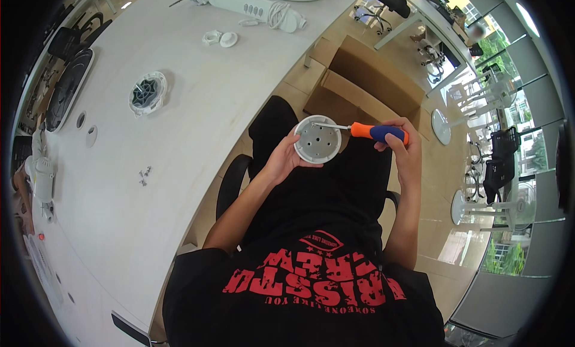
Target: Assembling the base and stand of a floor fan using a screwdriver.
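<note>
My left hand (284, 160) grips a round white plastic cover (317, 153) by its left and lower rim, its hollow side with several small holes turned up toward me. In my right hand (398, 144) is a screwdriver (374, 132) with an orange and blue handle. Its metal shaft points left across the cover, and the tip is over the upper part of the inside; whether it touches a screw is too small to tell. Both hands are above my lap, off the table's edge. Several small screws (144, 176) lie loose on the white table.
On the white table (197, 107) sit a motor part with dark fins (145, 93), small white round pieces (227, 39) and a white fan column with a coiled cord (251, 8). An open cardboard box (371, 77) stands on the floor ahead. White standing fans (442, 126) are at the right.
</note>
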Action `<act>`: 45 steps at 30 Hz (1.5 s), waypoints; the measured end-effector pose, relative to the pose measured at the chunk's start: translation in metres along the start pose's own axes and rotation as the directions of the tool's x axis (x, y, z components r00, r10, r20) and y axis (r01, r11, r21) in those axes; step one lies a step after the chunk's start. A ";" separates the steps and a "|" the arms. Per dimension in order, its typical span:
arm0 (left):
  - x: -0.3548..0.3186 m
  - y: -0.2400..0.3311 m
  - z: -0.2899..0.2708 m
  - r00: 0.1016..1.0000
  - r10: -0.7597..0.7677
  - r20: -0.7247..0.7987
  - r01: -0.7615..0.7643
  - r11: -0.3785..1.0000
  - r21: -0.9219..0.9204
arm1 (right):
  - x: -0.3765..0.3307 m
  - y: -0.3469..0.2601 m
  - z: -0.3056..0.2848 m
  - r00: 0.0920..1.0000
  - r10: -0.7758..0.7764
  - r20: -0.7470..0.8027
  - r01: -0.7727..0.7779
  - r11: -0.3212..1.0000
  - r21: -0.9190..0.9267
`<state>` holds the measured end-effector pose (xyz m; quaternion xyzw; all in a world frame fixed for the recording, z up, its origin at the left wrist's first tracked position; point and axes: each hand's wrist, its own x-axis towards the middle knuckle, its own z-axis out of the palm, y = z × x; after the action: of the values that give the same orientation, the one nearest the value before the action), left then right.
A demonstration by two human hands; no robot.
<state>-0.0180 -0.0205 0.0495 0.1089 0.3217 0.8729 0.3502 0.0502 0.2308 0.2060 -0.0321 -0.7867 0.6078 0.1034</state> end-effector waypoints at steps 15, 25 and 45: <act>0.022 -0.002 -0.007 0.996 -0.041 0.081 0.042 0.999 -0.011 | 0.000 0.017 0.005 0.997 0.069 -0.044 -0.071 0.997 -0.040; 0.019 -0.002 -0.007 0.995 -0.041 0.088 0.040 0.999 0.009 | -0.002 0.018 0.008 0.998 0.055 -0.043 -0.058 0.996 -0.068; 0.020 -0.005 0.004 0.999 -0.046 0.002 0.045 0.994 0.096 | -0.005 0.013 0.003 0.999 -0.034 -0.039 0.029 0.990 -0.137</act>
<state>-0.0282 -0.0025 0.0482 0.1200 0.3647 0.8481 0.3651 0.0531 0.2302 0.1925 -0.0392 -0.8246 0.5500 0.1268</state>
